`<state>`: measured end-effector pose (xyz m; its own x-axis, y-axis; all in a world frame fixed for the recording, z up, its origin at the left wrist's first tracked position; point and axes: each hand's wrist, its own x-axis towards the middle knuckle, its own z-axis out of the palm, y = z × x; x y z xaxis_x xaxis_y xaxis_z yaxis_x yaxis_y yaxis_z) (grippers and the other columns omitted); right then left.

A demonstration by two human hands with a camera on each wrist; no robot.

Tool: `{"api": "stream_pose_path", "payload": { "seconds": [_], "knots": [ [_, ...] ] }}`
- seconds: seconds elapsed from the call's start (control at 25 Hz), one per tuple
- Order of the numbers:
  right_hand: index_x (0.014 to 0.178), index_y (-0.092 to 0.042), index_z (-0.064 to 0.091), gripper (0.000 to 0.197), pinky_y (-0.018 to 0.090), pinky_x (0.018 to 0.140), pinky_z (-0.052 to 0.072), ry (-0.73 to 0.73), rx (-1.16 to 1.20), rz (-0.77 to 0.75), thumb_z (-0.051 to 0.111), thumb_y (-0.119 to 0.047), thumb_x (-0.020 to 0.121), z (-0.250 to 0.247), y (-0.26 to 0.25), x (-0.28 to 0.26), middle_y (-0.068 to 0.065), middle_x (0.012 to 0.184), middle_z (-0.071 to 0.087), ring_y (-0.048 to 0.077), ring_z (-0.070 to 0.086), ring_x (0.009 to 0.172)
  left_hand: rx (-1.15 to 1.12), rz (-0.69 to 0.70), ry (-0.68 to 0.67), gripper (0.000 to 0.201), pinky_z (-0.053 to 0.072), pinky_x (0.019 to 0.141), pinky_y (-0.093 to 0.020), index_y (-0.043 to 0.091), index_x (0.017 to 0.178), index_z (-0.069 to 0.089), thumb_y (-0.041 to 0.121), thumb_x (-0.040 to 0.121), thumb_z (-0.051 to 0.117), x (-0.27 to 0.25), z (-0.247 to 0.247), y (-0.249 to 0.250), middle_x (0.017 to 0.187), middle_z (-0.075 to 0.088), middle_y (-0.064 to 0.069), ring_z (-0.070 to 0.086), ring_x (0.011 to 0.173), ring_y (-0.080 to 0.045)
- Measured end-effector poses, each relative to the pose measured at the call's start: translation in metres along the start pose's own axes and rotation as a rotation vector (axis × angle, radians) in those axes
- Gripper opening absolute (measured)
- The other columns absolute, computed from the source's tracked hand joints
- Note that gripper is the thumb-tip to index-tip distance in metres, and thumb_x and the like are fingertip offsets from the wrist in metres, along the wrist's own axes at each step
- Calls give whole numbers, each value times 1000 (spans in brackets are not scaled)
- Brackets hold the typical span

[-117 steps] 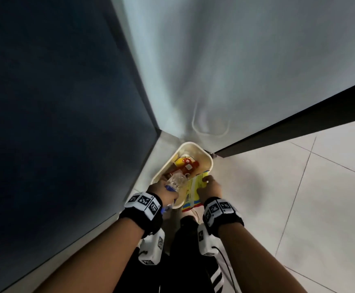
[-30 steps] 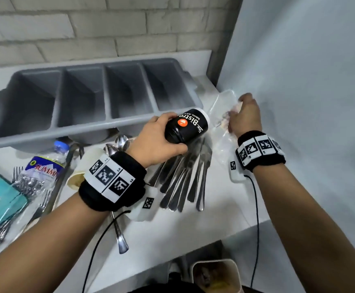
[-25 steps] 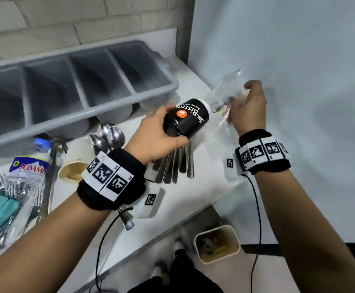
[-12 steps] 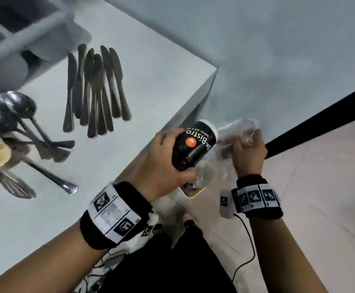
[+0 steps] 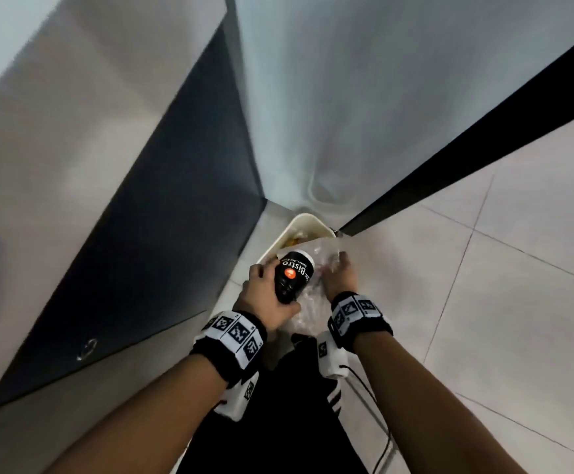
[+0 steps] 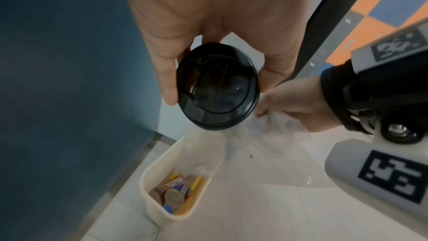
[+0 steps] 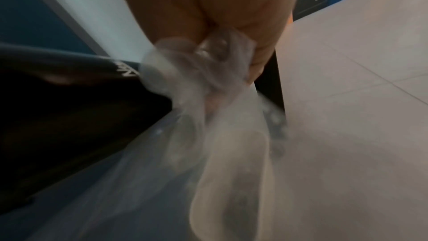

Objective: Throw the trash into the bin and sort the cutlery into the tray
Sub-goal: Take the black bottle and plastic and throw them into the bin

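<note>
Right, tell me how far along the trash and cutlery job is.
Done: the bin already holds colourful trash. In hand: the left hand grips a black cup and the right hand a clear bag, both held over the bin, not yet dropped. Left: releasing both. The cutlery and tray are out of view now, so the sorting cannot be judged.

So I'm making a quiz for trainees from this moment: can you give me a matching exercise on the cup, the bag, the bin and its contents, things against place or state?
Things:
1. cup
2. plastic bag
3. bin
4. wrappers

Places or states:
A. stands on the floor in the corner
B. gripped in the left hand, lid facing down
C. lie inside the bin
D. bunched in the right hand, hanging over the bin

Pairs: 1-B, 2-D, 3-A, 4-C
</note>
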<state>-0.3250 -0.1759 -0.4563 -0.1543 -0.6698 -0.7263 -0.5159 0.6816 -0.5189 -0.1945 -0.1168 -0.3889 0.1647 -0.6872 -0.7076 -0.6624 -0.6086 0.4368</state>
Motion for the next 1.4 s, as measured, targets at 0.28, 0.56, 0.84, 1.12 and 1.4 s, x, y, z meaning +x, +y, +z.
{"api": "stream_pose_path", "payload": {
  "seconds": [0.28,0.56,0.84,1.12,1.4],
  "knots": [
    [132,-8,44,42,39,96,49,-96,-82,86,47,-15,91,69,49,121,20,128,57,35,58,114,-51,-165,4,83,39,102,-28,17,143,33,24,71,75,132,64,-44,137,39,-14,49,122,-30],
    [145,-12,31,54,35,101,43,-108,-151,63,42,-8,93,93,72,191,17,140,49,33,51,125,32,-231,-32,85,44,103,-37,21,145,29,27,72,73,204,104,-68,136,39,-15,52,119,-35],
    [146,-16,28,63,39,110,37,-67,-38,48,50,-31,90,94,66,194,16,147,42,33,44,132,56,-234,-71,79,32,110,-31,17,147,30,28,79,67,225,95,-73,152,27,-14,39,135,-30],
    [121,-8,57,37,41,86,52,-78,-69,-61,55,-17,86,45,18,106,2,98,53,21,53,88,-39,-164,12,46,38,104,-28,14,130,55,20,85,63,130,19,-30,139,50,-11,52,125,-26],
    [111,-11,62,26,39,89,49,-189,-262,-361,56,-14,86,-41,-98,-52,-2,83,55,23,58,83,-234,-26,111,25,43,97,-25,12,108,68,16,84,61,-23,-100,51,118,67,-5,60,112,-20]
  ]
}}
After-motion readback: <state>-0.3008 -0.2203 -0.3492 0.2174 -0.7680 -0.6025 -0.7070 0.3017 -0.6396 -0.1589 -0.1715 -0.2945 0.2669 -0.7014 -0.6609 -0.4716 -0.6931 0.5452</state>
